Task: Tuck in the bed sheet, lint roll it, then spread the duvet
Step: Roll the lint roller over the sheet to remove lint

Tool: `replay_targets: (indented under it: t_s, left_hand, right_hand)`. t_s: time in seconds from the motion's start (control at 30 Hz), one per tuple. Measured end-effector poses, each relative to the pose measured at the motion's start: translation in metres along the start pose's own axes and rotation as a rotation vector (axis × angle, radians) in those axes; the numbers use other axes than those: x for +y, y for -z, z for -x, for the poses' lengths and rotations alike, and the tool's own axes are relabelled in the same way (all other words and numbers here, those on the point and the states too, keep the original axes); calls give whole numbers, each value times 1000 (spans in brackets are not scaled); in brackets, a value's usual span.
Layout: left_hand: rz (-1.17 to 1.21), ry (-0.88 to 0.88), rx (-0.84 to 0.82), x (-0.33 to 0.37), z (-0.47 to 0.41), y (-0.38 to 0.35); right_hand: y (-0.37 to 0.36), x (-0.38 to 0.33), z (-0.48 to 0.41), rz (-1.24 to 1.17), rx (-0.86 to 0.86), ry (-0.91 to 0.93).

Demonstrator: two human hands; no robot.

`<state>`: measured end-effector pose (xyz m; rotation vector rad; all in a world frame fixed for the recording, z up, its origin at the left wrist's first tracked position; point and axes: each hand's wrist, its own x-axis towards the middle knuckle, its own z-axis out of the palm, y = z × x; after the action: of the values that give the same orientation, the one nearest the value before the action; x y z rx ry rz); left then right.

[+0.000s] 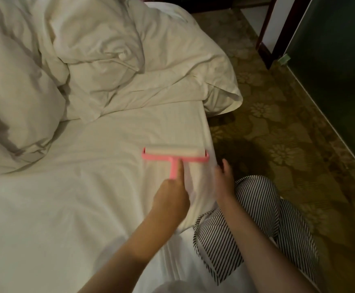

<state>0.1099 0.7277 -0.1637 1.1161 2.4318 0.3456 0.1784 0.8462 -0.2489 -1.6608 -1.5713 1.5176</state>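
Bed point(45, 208): sheet point(100, 144); duvet point(109, 60); roller point(175, 156)

The left hand point(171, 195) grips the lint roller point(164, 157), forefinger straight along its handle. The right hand point(225, 179) hovers, loosely spread.

Head camera — looks forward-down, close over bed edge point(206, 127).

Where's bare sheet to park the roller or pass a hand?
Widest: bed sheet left of the lint roller, between pillow and left hand. Narrow strip between duvet and roller. Crowded: bed edge by the right hand, far end under duvet.
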Motion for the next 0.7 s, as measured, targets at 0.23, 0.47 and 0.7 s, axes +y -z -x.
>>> replay_targets:
  t_s: [0.23,0.47,0.7]
  left_hand:
    - [-6,-23,73,-2,-34,-5]
    - [24,-5,63,22,-68,17]
    - [-108,-5,-179,-4,44,8]
  right_hand:
    - [6,-5,9,-226,36,-142]
    - [11,-14,23,-107,-23,-16]
    - [10,-12,32,-76,-25,1]
